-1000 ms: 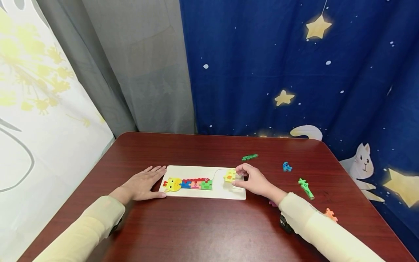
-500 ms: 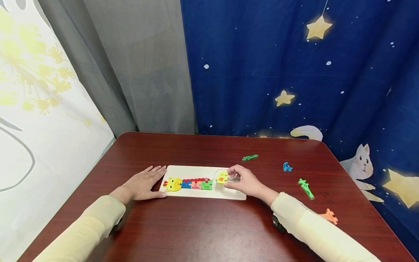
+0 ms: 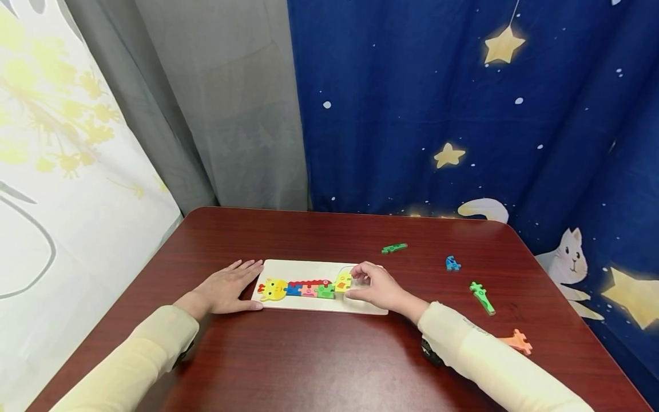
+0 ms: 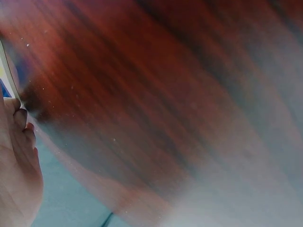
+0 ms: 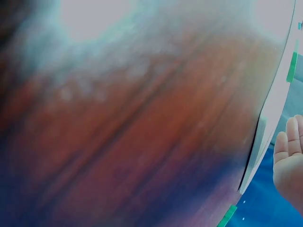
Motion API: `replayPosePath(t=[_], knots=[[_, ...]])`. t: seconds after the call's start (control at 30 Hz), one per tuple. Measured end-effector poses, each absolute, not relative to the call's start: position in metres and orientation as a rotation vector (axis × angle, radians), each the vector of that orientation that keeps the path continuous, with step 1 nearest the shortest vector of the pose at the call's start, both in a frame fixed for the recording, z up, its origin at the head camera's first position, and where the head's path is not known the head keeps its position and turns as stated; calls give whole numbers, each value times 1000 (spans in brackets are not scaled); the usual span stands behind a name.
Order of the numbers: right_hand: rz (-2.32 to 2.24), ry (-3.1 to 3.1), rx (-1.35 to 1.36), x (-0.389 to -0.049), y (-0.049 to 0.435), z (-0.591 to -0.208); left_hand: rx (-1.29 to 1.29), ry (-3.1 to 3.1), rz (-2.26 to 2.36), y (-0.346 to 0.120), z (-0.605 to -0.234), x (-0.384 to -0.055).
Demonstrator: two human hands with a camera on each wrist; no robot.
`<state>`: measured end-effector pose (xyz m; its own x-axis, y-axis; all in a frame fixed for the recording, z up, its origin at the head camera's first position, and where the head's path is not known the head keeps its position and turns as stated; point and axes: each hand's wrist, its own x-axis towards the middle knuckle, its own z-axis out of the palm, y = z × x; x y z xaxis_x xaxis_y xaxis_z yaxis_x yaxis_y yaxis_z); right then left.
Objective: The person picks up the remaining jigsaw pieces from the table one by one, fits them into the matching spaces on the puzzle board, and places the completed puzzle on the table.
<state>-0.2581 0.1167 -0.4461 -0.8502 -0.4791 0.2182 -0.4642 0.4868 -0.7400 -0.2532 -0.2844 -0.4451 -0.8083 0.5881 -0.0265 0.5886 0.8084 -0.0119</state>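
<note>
No words or numbers could be read: tiny marks (image 3: 325, 282) on my puzzle pieces (image 3: 309, 291) and faint print (image 3: 477, 327) on my right sleeve (image 3: 453, 340) were too small.

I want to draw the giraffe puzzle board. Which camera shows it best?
The head view: nearly the whole board shows, with the right hand covering part. The left wrist view has just a sliver; the right wrist view, only a slanting strip.

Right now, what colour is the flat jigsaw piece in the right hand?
Yellow jigsaw piece, with an orange patch; clearest in head view.
</note>
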Motion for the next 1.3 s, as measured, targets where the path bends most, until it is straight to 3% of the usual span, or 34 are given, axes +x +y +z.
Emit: replayPosePath(t=[1.3], knots=[[-901, 2839, -904, -261, 108, -448, 952, 2963, -42, -285, -448, -255]])
